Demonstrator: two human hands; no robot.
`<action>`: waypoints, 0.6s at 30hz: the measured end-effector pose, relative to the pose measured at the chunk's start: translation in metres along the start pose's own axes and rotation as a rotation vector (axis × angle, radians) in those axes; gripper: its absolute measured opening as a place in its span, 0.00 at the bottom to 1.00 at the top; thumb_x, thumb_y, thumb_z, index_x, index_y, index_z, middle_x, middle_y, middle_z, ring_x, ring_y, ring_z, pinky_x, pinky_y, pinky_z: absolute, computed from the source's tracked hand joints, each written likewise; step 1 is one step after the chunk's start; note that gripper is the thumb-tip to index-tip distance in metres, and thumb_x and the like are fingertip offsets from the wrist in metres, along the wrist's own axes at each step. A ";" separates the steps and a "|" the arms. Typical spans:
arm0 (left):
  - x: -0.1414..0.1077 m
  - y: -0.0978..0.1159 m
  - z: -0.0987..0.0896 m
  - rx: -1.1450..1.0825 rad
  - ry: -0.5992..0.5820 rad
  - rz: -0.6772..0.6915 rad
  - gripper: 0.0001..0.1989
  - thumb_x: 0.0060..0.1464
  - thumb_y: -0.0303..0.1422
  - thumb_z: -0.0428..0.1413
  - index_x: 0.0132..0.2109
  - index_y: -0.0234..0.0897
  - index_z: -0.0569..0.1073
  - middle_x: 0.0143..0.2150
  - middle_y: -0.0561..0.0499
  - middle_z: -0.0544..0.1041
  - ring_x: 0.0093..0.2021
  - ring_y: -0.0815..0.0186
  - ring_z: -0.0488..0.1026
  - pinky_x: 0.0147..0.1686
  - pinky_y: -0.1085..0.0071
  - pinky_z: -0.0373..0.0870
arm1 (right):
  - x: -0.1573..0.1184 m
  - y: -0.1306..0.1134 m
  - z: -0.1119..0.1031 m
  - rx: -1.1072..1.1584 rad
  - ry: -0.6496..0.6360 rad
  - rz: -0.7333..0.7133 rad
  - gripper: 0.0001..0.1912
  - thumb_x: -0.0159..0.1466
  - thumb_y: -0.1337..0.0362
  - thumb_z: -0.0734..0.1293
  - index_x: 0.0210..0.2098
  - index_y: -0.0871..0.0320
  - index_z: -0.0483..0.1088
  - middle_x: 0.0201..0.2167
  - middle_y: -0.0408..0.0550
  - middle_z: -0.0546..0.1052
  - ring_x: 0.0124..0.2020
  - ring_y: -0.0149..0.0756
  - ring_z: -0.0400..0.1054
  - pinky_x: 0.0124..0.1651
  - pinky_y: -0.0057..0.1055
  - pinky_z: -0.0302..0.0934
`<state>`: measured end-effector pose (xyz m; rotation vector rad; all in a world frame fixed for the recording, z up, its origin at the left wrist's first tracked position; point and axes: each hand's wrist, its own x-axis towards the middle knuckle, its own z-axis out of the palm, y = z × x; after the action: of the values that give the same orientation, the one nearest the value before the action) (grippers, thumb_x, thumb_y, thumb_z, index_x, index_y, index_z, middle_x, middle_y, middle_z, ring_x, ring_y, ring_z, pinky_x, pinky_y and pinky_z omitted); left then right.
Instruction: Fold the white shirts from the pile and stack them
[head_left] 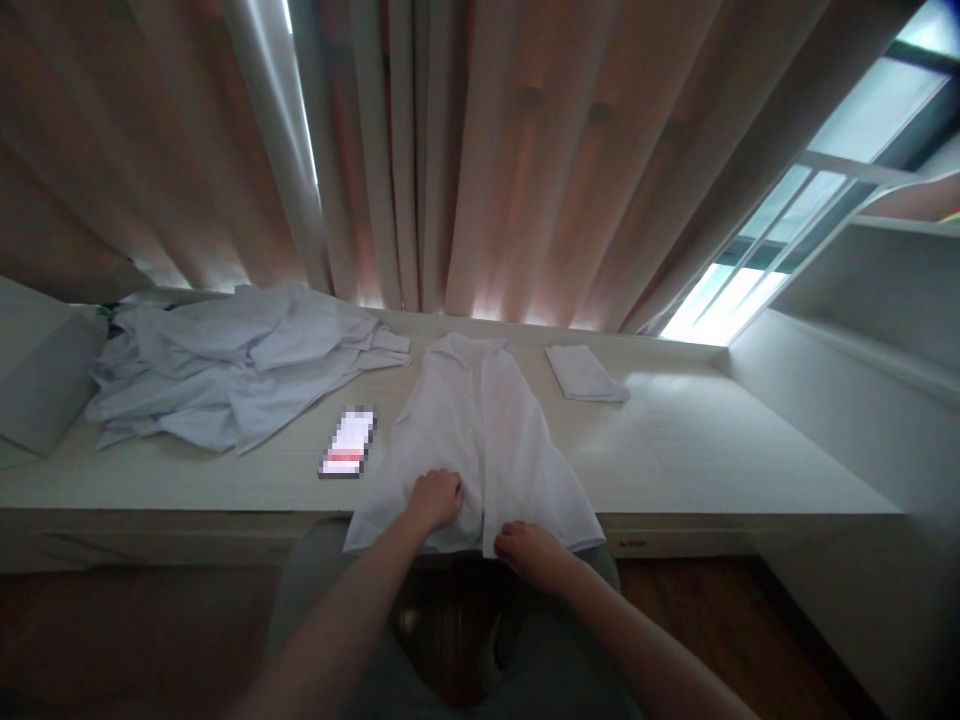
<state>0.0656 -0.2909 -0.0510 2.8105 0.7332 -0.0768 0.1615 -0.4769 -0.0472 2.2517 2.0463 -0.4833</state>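
A white shirt [480,430] lies spread face up, collar toward the window, its lower hem hanging past the table's front edge over my lap. My left hand [436,498] rests on its left front panel with curled fingers, apparently gripping the cloth; the fingertips are hidden. Lower down, my right hand [534,553] pinches the hem close to the button placket. To the left of the shirt lies a phone [349,442] with its screen lit and blurred.
A heap of white garments [240,360] covers the table's [712,450] back left. Behind the shirt, to the right, sits a small folded white cloth [585,373]. Curtains [540,180] hang along the back, and a white side panel [847,440] bounds the right.
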 end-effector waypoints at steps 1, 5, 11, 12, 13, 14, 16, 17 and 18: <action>-0.001 0.001 0.000 0.004 0.005 -0.010 0.13 0.54 0.36 0.43 0.39 0.38 0.70 0.42 0.44 0.72 0.44 0.59 0.67 0.41 0.63 0.61 | 0.001 -0.002 0.003 -0.013 -0.004 0.003 0.11 0.62 0.67 0.56 0.36 0.58 0.69 0.35 0.51 0.72 0.36 0.36 0.65 0.36 0.28 0.54; -0.004 0.006 0.000 0.012 0.018 -0.036 0.14 0.55 0.36 0.43 0.40 0.38 0.70 0.44 0.44 0.71 0.46 0.59 0.66 0.43 0.62 0.60 | 0.006 -0.006 0.005 -0.001 0.040 -0.008 0.12 0.62 0.67 0.55 0.36 0.59 0.69 0.35 0.51 0.73 0.37 0.37 0.66 0.37 0.28 0.54; 0.000 0.006 -0.004 0.003 0.026 -0.046 0.14 0.55 0.36 0.42 0.39 0.38 0.70 0.42 0.44 0.72 0.44 0.59 0.67 0.42 0.63 0.61 | 0.010 0.002 0.003 0.082 -0.004 -0.014 0.10 0.61 0.63 0.58 0.36 0.57 0.70 0.34 0.50 0.74 0.36 0.38 0.67 0.37 0.28 0.54; 0.001 0.004 -0.006 0.000 0.029 -0.047 0.14 0.56 0.36 0.41 0.40 0.38 0.70 0.42 0.44 0.71 0.44 0.59 0.67 0.43 0.63 0.60 | 0.012 0.005 0.001 0.108 0.003 -0.005 0.11 0.61 0.62 0.58 0.35 0.57 0.70 0.34 0.49 0.74 0.36 0.37 0.67 0.36 0.28 0.54; 0.004 0.002 -0.008 -0.002 0.038 -0.047 0.14 0.56 0.36 0.41 0.41 0.38 0.69 0.42 0.43 0.71 0.45 0.59 0.66 0.44 0.63 0.60 | 0.015 0.009 -0.002 0.135 0.029 0.011 0.12 0.62 0.61 0.57 0.35 0.56 0.70 0.33 0.49 0.74 0.35 0.37 0.66 0.36 0.28 0.54; 0.006 0.000 -0.010 -0.006 0.057 -0.046 0.14 0.56 0.36 0.41 0.42 0.37 0.69 0.43 0.43 0.70 0.46 0.59 0.65 0.45 0.63 0.59 | 0.019 0.014 -0.007 0.157 0.069 0.036 0.13 0.63 0.60 0.56 0.35 0.56 0.70 0.33 0.49 0.74 0.35 0.36 0.66 0.37 0.28 0.53; 0.013 -0.003 -0.015 -0.014 0.116 -0.036 0.14 0.56 0.35 0.42 0.45 0.37 0.67 0.45 0.42 0.69 0.48 0.59 0.63 0.48 0.62 0.57 | 0.031 0.025 -0.017 0.169 0.163 0.110 0.14 0.64 0.61 0.54 0.35 0.57 0.69 0.33 0.49 0.73 0.36 0.36 0.66 0.39 0.28 0.53; 0.016 -0.004 -0.016 -0.019 0.143 -0.021 0.14 0.56 0.35 0.42 0.45 0.36 0.67 0.46 0.42 0.68 0.49 0.58 0.62 0.48 0.62 0.56 | 0.039 0.030 -0.023 0.161 0.204 0.153 0.14 0.64 0.61 0.54 0.36 0.58 0.69 0.34 0.50 0.73 0.37 0.36 0.65 0.41 0.28 0.53; 0.020 -0.003 -0.018 -0.025 0.165 0.002 0.14 0.56 0.34 0.42 0.45 0.36 0.67 0.46 0.42 0.68 0.50 0.58 0.61 0.49 0.62 0.56 | 0.048 0.034 -0.028 0.149 0.237 0.201 0.14 0.64 0.62 0.54 0.36 0.58 0.69 0.35 0.51 0.72 0.39 0.37 0.64 0.42 0.29 0.52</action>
<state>0.0810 -0.2744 -0.0368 2.8184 0.7607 0.1647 0.2038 -0.4279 -0.0390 2.6847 1.9074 -0.3806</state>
